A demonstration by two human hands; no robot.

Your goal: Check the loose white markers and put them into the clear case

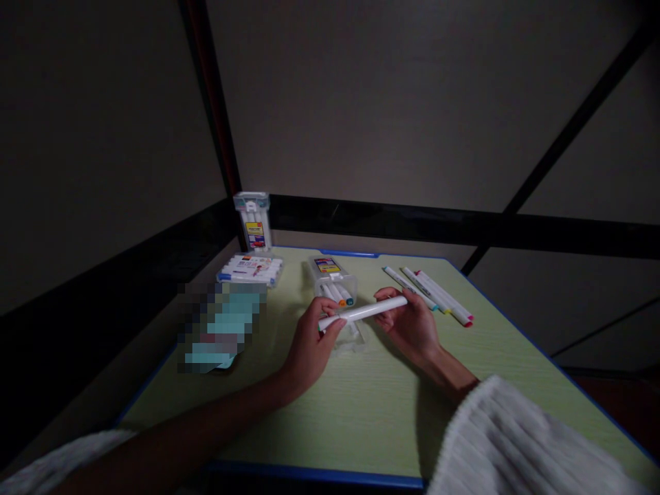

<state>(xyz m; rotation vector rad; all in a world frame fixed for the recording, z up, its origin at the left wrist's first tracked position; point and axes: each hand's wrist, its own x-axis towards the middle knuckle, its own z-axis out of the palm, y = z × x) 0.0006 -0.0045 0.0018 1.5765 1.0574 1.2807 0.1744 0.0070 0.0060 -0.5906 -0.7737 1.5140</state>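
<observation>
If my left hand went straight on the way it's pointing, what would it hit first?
Probably the clear marker case just beyond the white marker that your left hand grips; depth is unclear.

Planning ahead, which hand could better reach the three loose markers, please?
Likely right: both hold the white marker, but the right hand sits beside the loose markers, the left hand farther off.

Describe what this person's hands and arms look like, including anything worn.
Both the left hand and right hand are bare: no gloves, and no ring or watch shows in the dim light. The right sleeve is white, chunky ribbed knit, ending above the wrist. The left sleeve, also white knit, leaves the forearm uncovered.
</observation>
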